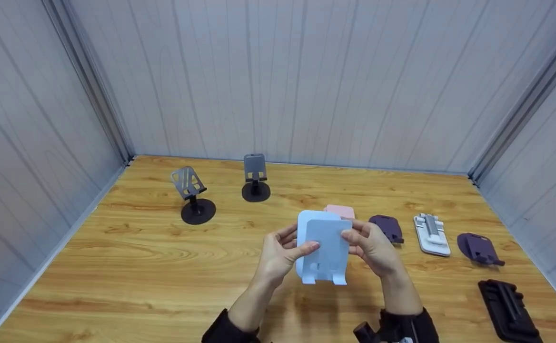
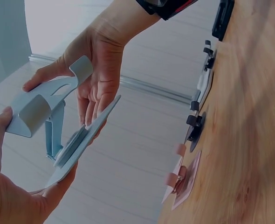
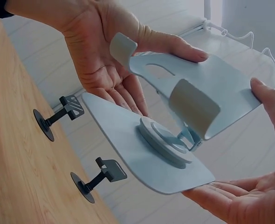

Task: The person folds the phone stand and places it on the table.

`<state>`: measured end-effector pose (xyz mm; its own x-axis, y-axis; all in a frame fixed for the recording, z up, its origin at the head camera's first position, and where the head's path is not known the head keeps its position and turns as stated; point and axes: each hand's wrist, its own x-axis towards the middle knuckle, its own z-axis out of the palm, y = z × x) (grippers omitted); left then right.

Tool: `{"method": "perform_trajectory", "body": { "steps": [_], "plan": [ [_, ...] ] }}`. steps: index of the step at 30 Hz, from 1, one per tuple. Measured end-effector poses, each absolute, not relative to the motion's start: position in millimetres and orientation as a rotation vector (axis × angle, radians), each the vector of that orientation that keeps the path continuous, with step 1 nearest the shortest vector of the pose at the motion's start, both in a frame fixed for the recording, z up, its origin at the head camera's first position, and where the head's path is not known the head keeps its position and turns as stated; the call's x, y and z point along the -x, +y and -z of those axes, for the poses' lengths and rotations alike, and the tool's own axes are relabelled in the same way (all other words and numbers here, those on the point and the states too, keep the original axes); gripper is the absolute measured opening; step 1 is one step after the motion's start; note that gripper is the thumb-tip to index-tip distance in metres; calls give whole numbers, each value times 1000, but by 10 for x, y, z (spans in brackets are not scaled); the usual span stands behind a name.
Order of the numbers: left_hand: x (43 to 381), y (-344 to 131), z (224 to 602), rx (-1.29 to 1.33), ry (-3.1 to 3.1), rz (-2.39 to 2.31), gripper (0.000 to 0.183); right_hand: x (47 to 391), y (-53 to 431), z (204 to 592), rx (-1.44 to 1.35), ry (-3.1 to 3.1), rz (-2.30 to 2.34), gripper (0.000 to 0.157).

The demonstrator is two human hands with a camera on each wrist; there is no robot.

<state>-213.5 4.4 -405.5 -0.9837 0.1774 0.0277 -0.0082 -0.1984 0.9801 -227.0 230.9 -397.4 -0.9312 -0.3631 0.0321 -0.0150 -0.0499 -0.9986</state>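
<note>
Both hands hold a light blue phone stand [image 1: 326,247] above the middle of the table. My left hand [image 1: 276,257] grips its left side, thumb on the front plate and fingers behind the base plate. On the right side my right hand [image 1: 375,245] grips it the same way, thumb near the upper corner. In the right wrist view the stand's base plate [image 3: 123,135] is spread apart from its front plate [image 3: 216,88], with a round disc and a hinged arm between them. Two curled lips [image 3: 193,107] stick out from the front plate's lower edge.
Two dark grey phone stands [image 1: 255,174] [image 1: 192,193] stand upright at the back left. Behind the hands is a pink stand [image 1: 340,210]. Farther right lie two purple stands [image 1: 386,227] [image 1: 480,248], a white folded stand [image 1: 431,234] and a black folded stand [image 1: 509,309]. Panel walls [image 1: 268,81] enclose the table.
</note>
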Motion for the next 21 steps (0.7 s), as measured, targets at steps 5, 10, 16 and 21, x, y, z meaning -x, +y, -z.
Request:
{"method": "perform_trajectory", "body": {
  "steps": [5,10,16,21],
  "plan": [
    [2145,45,4069,-220,1900,-2341,73,2262,2311,3954,380,1982,2072,94],
    [2155,46,4073,-222,1895,-2347,71,2263,2304,3942,375,1990,2071,83],
    [2151,47,4075,-235,1905,-2352,68,2267,2303,3949,358,1966,2104,74],
    [2148,53,4091,-233,1906,-2372,64,2264,2302,3962,345,1973,2122,69]
  ]
}}
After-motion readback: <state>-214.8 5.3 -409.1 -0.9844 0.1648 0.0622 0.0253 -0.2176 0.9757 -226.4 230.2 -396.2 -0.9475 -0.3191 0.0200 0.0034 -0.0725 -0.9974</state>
